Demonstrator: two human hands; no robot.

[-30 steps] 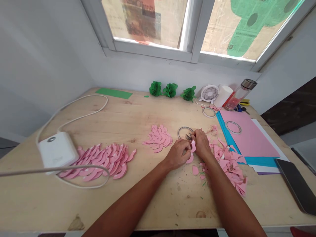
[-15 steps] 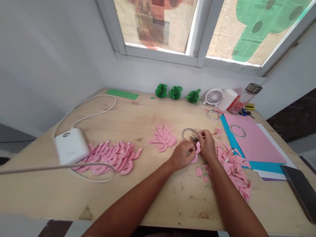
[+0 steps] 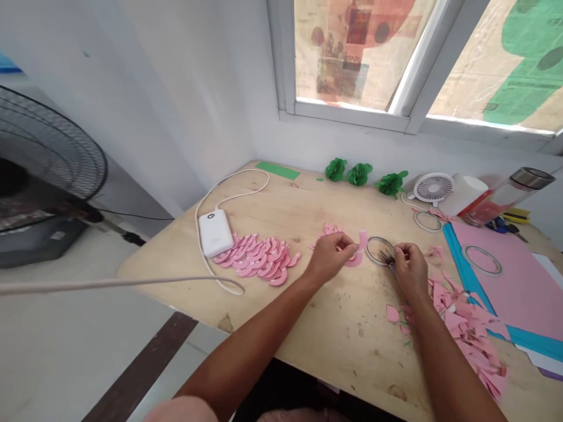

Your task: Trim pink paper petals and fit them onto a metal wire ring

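My left hand [image 3: 333, 256] is closed in a pinch on a curved pink paper piece [image 3: 355, 258], beside a small pile of pink cut-outs [image 3: 331, 230] that it partly covers. To its right, my right hand [image 3: 410, 271] has its fingers closed round a dark, thin-pronged tool [image 3: 387, 258]. The prongs point up and left over a grey ring [image 3: 372, 251] on the table. Further left is a larger heap of curved pink pieces [image 3: 263, 258]. Pink scraps [image 3: 472, 328] lie beside my right forearm.
A white power bank [image 3: 215, 233] with a cable sits at the left. Green paper pompoms [image 3: 359, 174], a small fan [image 3: 433, 187] and a bottle [image 3: 505, 196] stand along the back. Pink and blue sheets [image 3: 514, 281] lie at the right. A large fan [image 3: 48, 146] stands beyond the table.
The view has swung left, bringing the large fan in. My hands have moved apart; my left hand now has the curved pink piece near the small pile, left of the ring.
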